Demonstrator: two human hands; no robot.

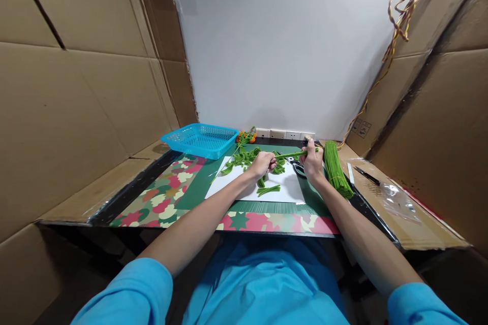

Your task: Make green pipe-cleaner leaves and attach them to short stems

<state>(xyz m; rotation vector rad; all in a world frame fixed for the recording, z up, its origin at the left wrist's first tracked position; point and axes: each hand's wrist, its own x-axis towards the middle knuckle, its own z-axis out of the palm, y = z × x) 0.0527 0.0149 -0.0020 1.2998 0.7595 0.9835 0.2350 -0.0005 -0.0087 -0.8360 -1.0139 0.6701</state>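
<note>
Two hands pinched one green pipe cleaner (292, 154) above the white sheet (290, 189): left hand (262, 163) curled round its near end, right hand (312, 161) gripping the far end, beside the green bundle (336, 168).

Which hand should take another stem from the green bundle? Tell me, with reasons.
Probably the right hand: it sits directly beside the green bundle at the mat's right edge. The left hand is farther off, over the white sheet, gripping the green stem both hands hold.
</note>
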